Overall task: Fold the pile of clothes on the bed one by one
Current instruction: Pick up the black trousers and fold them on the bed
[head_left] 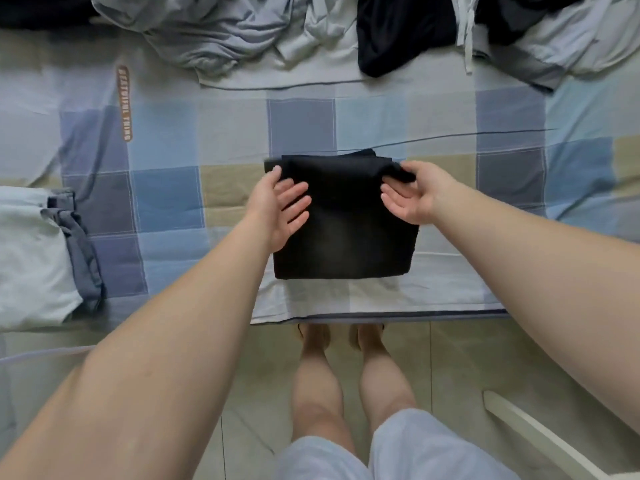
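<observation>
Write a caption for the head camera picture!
Right hand pinches, left hand touches a folded black fabric garment on a checked bedsheet.

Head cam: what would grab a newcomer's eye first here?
A black garment, folded into a rectangle, lies mid-frame near the front edge of the bed; the left hand and right hand are at its far corners, the right pinching a flap. An unfolded pile lines the far edge; a folded stack sits at left.

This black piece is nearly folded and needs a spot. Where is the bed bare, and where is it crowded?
Bare checked sheet lies between the black garment and the folded stack on the left, to the garment's right, and in the strip before the unfolded pile. Crowded: the far edge under that pile, and the stack's left corner.
</observation>
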{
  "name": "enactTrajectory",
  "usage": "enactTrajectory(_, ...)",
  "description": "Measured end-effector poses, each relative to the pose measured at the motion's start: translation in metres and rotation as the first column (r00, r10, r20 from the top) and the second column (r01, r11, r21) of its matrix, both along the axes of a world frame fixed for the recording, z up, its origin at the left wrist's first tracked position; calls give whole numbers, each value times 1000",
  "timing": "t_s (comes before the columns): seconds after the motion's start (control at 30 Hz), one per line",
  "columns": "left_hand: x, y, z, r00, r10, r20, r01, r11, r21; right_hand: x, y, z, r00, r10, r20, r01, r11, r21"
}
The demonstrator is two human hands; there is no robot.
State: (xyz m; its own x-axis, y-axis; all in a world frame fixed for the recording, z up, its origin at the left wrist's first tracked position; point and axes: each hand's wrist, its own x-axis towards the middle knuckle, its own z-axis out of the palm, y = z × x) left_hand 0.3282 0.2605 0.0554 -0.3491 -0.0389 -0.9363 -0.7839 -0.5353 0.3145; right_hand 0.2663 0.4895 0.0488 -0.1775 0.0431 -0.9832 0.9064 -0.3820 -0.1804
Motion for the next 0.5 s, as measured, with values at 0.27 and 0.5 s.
enactTrajectory(0.27,41,19,-161,85,-907,411,640,-267,-721,55,-15,-148,-46,997,70,-671,-82,737)
enactTrajectory(0.5,64,15,-253,224,-895,387,216,-341,-915,73,-10,-241,-119,958,262,-278,-285,917)
